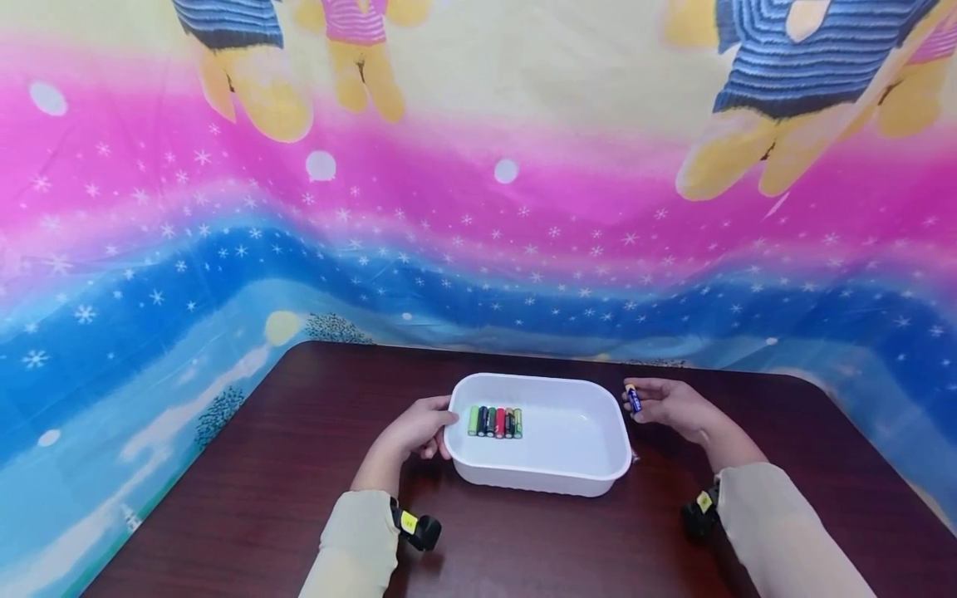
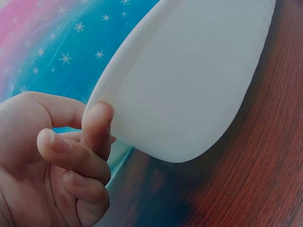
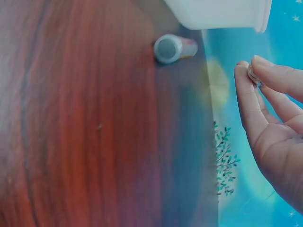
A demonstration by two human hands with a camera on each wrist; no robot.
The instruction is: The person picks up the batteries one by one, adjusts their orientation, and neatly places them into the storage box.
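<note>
My left hand (image 1: 422, 428) grips the left end of a white plastic basin (image 1: 538, 483), thumb over its rim; the left wrist view shows the fingers curled at the basin's outer wall (image 2: 189, 85). Inside, toward the left, several batteries (image 1: 499, 422) with green, black and red wraps lie side by side in a row. Just off the basin's right end, my right hand (image 1: 676, 407) pinches a blue battery (image 1: 635, 399) with a yellow top between thumb and fingertips. In the right wrist view that battery (image 3: 253, 74) shows mostly its metal end, the rest hidden by fingers.
On the dark wood table (image 1: 553, 548), a small cylinder (image 3: 173, 48) with a grey round end lies close by the basin's right end. Behind the table hangs a printed cloth (image 1: 478, 199) with snowflakes and bears. Each wrist wears a black camera mount (image 1: 419, 529).
</note>
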